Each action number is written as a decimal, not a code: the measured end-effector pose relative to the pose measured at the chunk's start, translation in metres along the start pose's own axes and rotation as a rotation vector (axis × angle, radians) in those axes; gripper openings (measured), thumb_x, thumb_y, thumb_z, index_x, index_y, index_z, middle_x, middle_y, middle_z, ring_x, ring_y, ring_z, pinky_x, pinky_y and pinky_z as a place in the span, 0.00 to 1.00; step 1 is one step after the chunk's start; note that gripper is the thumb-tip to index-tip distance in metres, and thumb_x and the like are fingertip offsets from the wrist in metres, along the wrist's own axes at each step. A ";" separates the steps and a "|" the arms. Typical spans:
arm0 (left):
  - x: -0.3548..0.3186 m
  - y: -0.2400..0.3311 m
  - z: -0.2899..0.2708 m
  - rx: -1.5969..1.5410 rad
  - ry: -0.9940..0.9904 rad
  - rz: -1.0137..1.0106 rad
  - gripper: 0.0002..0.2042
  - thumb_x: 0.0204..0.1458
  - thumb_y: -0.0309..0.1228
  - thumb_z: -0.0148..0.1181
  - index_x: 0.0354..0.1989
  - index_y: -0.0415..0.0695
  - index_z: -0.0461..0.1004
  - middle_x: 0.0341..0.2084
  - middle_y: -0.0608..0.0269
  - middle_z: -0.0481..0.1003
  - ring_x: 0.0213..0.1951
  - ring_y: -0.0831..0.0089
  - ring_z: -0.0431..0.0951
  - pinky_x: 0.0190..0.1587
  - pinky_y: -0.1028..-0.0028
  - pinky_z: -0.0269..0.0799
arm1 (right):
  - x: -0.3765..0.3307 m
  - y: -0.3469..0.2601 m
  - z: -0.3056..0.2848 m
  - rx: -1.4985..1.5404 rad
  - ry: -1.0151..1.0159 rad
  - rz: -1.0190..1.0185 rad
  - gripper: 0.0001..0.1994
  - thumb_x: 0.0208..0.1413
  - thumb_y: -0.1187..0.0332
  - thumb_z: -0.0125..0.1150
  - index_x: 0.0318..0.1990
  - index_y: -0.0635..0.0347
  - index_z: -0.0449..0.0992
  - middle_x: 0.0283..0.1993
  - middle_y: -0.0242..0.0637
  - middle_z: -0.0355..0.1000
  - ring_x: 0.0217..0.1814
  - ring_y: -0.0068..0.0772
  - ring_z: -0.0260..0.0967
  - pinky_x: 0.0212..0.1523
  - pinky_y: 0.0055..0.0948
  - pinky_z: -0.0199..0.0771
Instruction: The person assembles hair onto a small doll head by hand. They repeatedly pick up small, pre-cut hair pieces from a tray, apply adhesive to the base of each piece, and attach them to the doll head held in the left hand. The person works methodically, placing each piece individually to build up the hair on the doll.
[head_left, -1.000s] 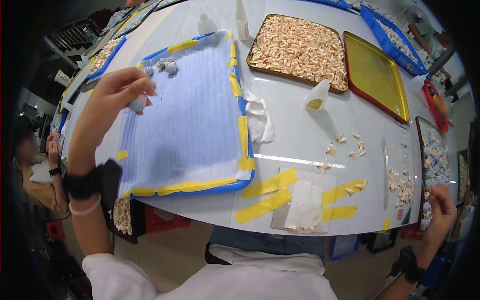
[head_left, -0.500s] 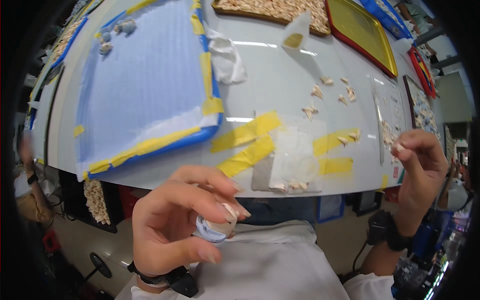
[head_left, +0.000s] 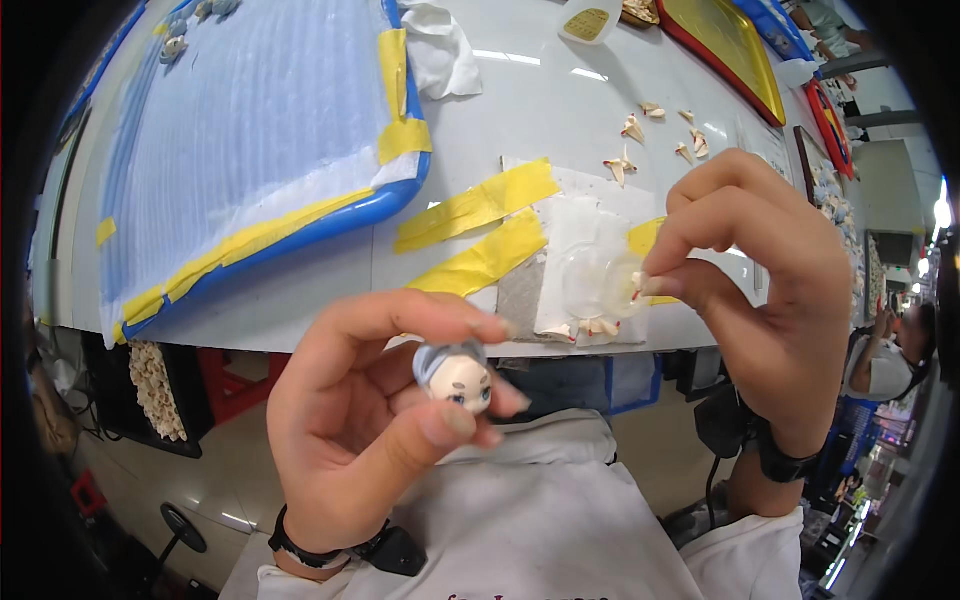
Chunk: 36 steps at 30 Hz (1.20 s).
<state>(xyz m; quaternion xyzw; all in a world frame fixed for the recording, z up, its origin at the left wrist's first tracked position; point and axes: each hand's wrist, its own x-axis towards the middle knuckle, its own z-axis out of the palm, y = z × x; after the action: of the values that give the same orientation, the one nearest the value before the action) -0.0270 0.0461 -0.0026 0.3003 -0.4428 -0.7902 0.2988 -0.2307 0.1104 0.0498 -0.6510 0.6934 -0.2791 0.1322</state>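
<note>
Between the two raised hands and the person's chest, a small doll head (head_left: 455, 376) with grey hair and a painted face sits pinched in the left hand (head_left: 370, 420). Thumb below, forefinger arched over the top, the face turned up toward the person: a grip that looks chosen to keep the painted side in plain sight and the piece steady.

Up and to the right of it, the right hand (head_left: 765, 290) is closed narrow, thumb and forefinger meeting on a tiny pale piece with a touch of red (head_left: 636, 287), too small to tell what it is. It is held at the fingertips, probably because anything so little allows no other hold. The two hands are near each other but not touching.

Beyond the right hand, a clear plastic sheet (head_left: 590, 270) is fixed to the white table (head_left: 560, 110) with strips of yellow tape (head_left: 478, 205), likely so it stays put, and a few more small pale parts (head_left: 598, 327) lie on its near edge. Farther out past the left hand lies a blue-rimmed tray (head_left: 300, 238) lined with white, with loose scraps (head_left: 630, 130) scattered off beyond the right.
</note>
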 end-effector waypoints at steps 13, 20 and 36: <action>0.006 -0.011 0.002 0.071 -0.108 0.256 0.22 0.42 0.35 0.67 0.41 0.36 0.66 0.38 0.46 0.70 0.27 0.72 0.72 0.24 0.81 0.68 | 0.000 -0.032 -0.002 -0.052 0.065 0.116 0.10 0.30 0.80 0.63 0.23 0.60 0.70 0.26 0.34 0.63 0.27 0.27 0.59 0.29 0.22 0.56; 0.006 -0.010 0.002 0.241 -0.291 0.296 0.21 0.42 0.32 0.66 0.40 0.33 0.67 0.40 0.42 0.68 0.30 0.68 0.74 0.30 0.76 0.72 | -0.040 -0.022 0.013 0.420 0.092 0.003 0.13 0.37 0.72 0.70 0.27 0.52 0.69 0.26 0.30 0.60 0.27 0.22 0.58 0.28 0.17 0.57; 0.005 -0.006 0.008 0.664 -0.256 0.662 0.16 0.38 0.25 0.67 0.37 0.34 0.72 0.36 0.44 0.70 0.33 0.68 0.73 0.38 0.77 0.69 | -0.040 -0.026 0.022 0.177 0.136 -0.137 0.15 0.35 0.82 0.61 0.31 0.54 0.68 0.27 0.33 0.64 0.26 0.25 0.58 0.26 0.22 0.56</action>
<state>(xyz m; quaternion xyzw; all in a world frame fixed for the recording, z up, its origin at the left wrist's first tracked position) -0.0378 0.0490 -0.0059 0.1227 -0.7761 -0.4992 0.3654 -0.1927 0.1447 0.0394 -0.6624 0.6272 -0.3910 0.1226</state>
